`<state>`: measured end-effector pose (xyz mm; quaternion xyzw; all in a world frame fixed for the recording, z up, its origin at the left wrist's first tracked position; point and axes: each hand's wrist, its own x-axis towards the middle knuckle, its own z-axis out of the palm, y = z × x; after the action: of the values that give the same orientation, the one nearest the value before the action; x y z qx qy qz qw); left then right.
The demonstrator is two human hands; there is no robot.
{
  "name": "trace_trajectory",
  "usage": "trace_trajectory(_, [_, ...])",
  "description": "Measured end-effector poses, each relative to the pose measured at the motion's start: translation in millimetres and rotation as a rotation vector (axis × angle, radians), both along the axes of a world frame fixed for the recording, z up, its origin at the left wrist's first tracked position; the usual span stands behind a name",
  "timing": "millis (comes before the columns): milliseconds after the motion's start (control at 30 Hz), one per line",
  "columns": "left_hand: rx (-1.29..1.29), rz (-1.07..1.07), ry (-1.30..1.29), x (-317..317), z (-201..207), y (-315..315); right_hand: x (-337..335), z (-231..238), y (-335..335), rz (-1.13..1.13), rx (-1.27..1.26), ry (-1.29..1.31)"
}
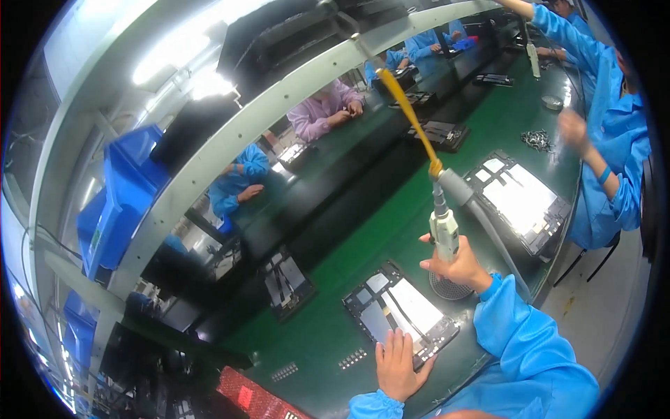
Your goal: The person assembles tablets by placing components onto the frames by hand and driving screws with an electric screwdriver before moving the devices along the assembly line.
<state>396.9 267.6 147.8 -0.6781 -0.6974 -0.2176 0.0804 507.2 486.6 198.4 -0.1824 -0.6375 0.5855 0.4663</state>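
Note:
My right hand [457, 264] is wrapped around a pale electric screwdriver [444, 234], which hangs upright from a yellow coiled cord [410, 115]. Below and to the left of it lies an opened tablet-like device [412, 300], with a black frame, silver-white panels and a dark ribbon cable across it. My left hand [398, 366] rests flat on the near end of this device, fingers stretched out. A round perforated dish [449, 285] sits under my right wrist, partly hidden. The screwdriver's lower end is hidden by my hand.
A second opened device [518, 202] and a heap of small metal parts [537, 140] lie toward the right, near a co-worker's blurred hand [574, 131]. Rows of small parts [352, 358] and red bubble wrap [255, 394] are nearer. A grey hose [481, 209] and metal beam [279, 105] cross the view.

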Motion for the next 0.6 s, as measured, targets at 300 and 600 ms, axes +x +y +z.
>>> trace_trajectory(300, [-0.023,0.037,-0.03,-3,-8,13,0,0,7,0.085,0.132,0.004])
trace_trajectory(600, [-0.107,-0.038,-0.078,-15,2,16,-3,3,32,0.039,0.025,-0.082])
